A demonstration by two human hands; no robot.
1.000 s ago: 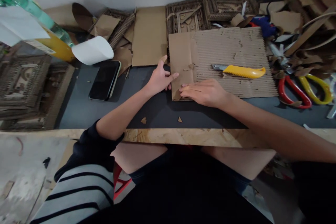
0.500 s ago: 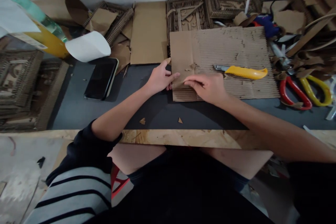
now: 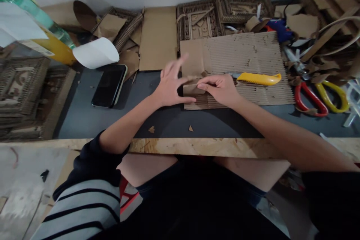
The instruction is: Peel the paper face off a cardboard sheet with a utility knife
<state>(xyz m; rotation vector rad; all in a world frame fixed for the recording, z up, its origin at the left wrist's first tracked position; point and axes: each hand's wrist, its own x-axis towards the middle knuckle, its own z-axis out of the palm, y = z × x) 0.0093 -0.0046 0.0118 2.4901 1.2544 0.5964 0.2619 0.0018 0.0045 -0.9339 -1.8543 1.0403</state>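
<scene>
A corrugated cardboard sheet [image 3: 253, 52] lies in front of me, its ridges bared except for a smooth paper strip on the left. My right hand [image 3: 221, 89] pinches the paper layer [image 3: 194, 88] near the sheet's lower left, where a flap is lifted. At the left edge my left hand [image 3: 170, 84] is spread, its fingers slightly blurred; I cannot tell whether its thumb touches the sheet. On the ridges rests a yellow utility knife [image 3: 258, 78], its blade end pointing left, just beyond my right hand.
Red- and yellow-handled scissors [image 3: 312, 99] lie right, beside cardboard scraps. A phone [image 3: 109, 85] and a white paper roll [image 3: 96, 53] are left. Framed cardboard pieces [image 3: 243, 6] and a flat cardboard panel [image 3: 158, 37] stand behind. Small scraps [image 3: 190, 128] lie near the wooden table edge [image 3: 197, 147].
My left hand has let go of the sheet's left edge and spread its fingers. The paper flap in my right hand's pinch has lifted. The view has shifted slightly.
</scene>
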